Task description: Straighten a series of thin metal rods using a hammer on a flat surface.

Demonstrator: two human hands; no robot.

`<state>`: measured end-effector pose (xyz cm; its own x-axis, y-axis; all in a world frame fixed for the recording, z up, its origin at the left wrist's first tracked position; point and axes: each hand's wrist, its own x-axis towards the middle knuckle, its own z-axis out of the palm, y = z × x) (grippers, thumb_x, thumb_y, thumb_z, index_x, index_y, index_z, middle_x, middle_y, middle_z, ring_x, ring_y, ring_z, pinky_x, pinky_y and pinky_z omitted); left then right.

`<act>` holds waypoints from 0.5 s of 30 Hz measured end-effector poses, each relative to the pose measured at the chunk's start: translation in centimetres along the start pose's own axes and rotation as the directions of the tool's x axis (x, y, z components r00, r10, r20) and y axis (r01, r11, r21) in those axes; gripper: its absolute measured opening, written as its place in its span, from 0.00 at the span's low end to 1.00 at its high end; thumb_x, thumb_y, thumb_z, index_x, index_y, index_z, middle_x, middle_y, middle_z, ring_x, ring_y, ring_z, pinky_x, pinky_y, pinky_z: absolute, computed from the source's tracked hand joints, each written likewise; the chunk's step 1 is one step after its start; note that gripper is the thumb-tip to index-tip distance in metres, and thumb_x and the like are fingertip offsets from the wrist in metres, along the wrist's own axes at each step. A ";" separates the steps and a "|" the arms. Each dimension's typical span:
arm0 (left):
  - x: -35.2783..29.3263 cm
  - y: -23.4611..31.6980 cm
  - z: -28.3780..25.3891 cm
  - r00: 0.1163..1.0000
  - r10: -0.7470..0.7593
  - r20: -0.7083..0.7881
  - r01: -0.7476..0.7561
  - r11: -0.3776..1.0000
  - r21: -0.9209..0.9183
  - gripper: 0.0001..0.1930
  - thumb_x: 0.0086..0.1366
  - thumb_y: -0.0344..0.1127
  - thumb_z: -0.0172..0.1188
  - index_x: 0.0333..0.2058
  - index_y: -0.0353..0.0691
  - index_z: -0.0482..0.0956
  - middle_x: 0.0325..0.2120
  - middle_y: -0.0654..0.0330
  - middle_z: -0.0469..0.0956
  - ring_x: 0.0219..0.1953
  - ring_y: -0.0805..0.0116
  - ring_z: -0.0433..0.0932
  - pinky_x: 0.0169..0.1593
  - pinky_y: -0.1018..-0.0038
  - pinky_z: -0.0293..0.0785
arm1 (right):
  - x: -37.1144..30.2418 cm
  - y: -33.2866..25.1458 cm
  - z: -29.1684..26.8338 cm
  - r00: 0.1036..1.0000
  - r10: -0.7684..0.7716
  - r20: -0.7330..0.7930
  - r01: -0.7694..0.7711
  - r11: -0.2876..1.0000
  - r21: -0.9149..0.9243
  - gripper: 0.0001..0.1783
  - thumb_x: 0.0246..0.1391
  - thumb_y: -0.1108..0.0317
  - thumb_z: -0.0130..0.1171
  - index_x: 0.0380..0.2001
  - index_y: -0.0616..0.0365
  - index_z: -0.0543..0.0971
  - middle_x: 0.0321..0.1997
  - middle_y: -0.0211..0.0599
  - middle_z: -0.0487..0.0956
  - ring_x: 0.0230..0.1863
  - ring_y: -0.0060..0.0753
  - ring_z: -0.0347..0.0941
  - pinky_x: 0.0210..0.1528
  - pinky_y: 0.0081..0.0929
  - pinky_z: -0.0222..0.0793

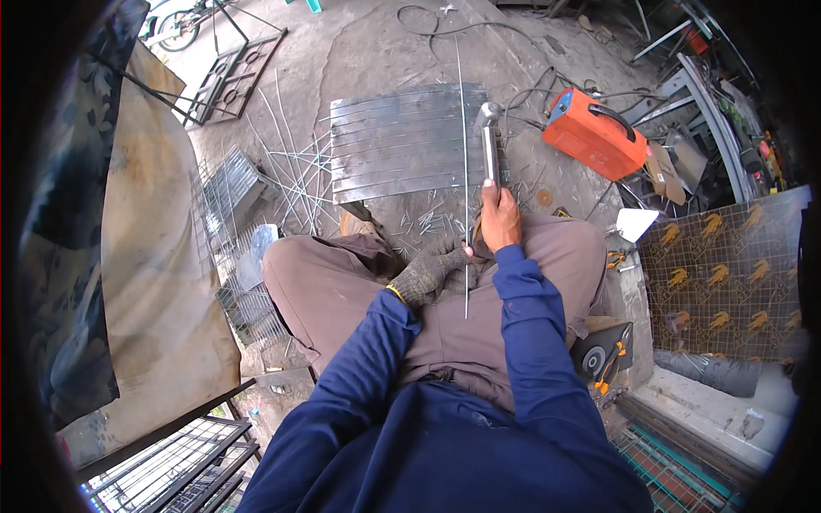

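Note:
My left hand (426, 272), in a grey knit glove with a yellow cuff, is closed around a long thin metal rod (464, 111). The rod runs away from my lap and passes over the right part of a slatted metal plate (393, 145). My right hand (500, 221) is bare and grips a ball-headed hammer (490, 154), its metal head pointing away from me. The two hands are close together between my knees. Short cut pieces of rod (432, 221) lie scattered on the ground just beyond them.
An orange machine with a black handle (594, 135) stands at the right, cables beside it. Long loose rods (295, 158) and wire mesh (224, 205) lie to the left. Pliers with orange handles (609, 368) are near my right knee. A metal frame (235, 77) lies farther off.

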<state>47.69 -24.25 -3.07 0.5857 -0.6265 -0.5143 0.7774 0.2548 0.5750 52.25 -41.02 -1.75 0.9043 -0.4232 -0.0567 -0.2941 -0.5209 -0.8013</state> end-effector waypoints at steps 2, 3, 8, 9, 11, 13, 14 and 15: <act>0.4 -0.9 -0.9 0.998 0.055 0.006 -0.056 0.998 0.031 0.07 0.69 0.33 0.60 0.43 0.41 0.76 0.29 0.63 0.80 0.29 0.71 0.83 0.32 0.73 0.82 | -0.7 -0.3 0.1 1.000 -0.019 0.005 0.018 0.997 0.069 0.33 0.67 0.41 0.44 0.27 0.65 0.72 0.27 0.60 0.76 0.35 0.66 0.73 0.39 0.52 0.65; 0.5 -1.3 -1.4 0.994 0.109 0.015 -0.110 0.992 0.062 0.07 0.69 0.33 0.60 0.43 0.41 0.75 0.29 0.63 0.80 0.28 0.71 0.83 0.32 0.74 0.82 | -1.1 -0.6 0.2 0.999 -0.037 0.006 0.036 0.994 0.105 0.32 0.67 0.41 0.44 0.27 0.64 0.71 0.26 0.59 0.75 0.33 0.65 0.73 0.38 0.51 0.65; -0.6 -0.2 0.2 1.000 0.009 -0.010 -0.009 1.000 0.017 0.07 0.68 0.34 0.60 0.42 0.41 0.74 0.27 0.62 0.80 0.26 0.71 0.81 0.30 0.74 0.81 | -2.7 -4.0 -2.0 0.996 -0.087 -0.012 0.088 0.983 0.163 0.30 0.67 0.42 0.45 0.28 0.62 0.70 0.22 0.55 0.73 0.28 0.63 0.71 0.35 0.50 0.64; -0.7 -0.2 -0.1 0.999 0.036 0.003 -0.036 0.999 0.039 0.07 0.68 0.34 0.60 0.42 0.41 0.74 0.27 0.63 0.80 0.25 0.72 0.81 0.29 0.74 0.80 | -3.2 -4.5 -2.0 0.996 -0.094 -0.003 0.093 0.984 0.151 0.30 0.67 0.42 0.46 0.29 0.62 0.70 0.22 0.55 0.73 0.29 0.64 0.71 0.35 0.51 0.64; -0.8 0.2 0.7 1.000 0.021 -0.010 -0.021 1.000 0.022 0.07 0.69 0.34 0.60 0.42 0.41 0.74 0.27 0.63 0.79 0.25 0.72 0.80 0.29 0.74 0.80 | -3.5 -3.8 -2.1 0.995 -0.104 -0.005 0.104 0.986 0.128 0.29 0.66 0.42 0.47 0.30 0.62 0.70 0.22 0.55 0.74 0.29 0.64 0.72 0.35 0.52 0.64; -1.1 0.3 1.1 1.000 0.008 -0.028 -0.008 1.000 0.003 0.07 0.69 0.34 0.60 0.42 0.42 0.74 0.26 0.64 0.79 0.24 0.73 0.79 0.28 0.75 0.79 | -3.4 -2.4 -1.1 0.995 -0.089 0.042 0.090 0.995 -0.040 0.28 0.66 0.43 0.47 0.31 0.61 0.71 0.24 0.54 0.75 0.30 0.64 0.74 0.35 0.54 0.63; -1.3 0.3 1.1 1.000 0.005 -0.027 -0.006 0.999 -0.036 0.07 0.69 0.34 0.60 0.42 0.42 0.74 0.26 0.65 0.78 0.24 0.74 0.79 0.28 0.75 0.79 | -3.4 -2.6 -1.2 0.995 -0.094 0.045 0.096 0.995 -0.041 0.28 0.66 0.43 0.47 0.31 0.61 0.71 0.24 0.54 0.75 0.30 0.64 0.74 0.35 0.54 0.63; -1.4 0.4 1.0 1.000 0.002 -0.025 -0.004 0.997 -0.075 0.07 0.69 0.34 0.60 0.42 0.42 0.74 0.26 0.65 0.78 0.23 0.74 0.78 0.29 0.75 0.79 | -3.4 -2.8 -1.4 0.996 -0.072 0.054 0.073 0.997 -0.034 0.28 0.66 0.43 0.47 0.31 0.61 0.71 0.25 0.55 0.76 0.32 0.65 0.74 0.36 0.54 0.63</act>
<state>46.91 -24.02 -1.50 0.5928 -0.6075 -0.5287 0.7901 0.3115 0.5278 49.57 -39.17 1.50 0.9384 -0.3441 -0.0315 -0.2374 -0.5759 -0.7823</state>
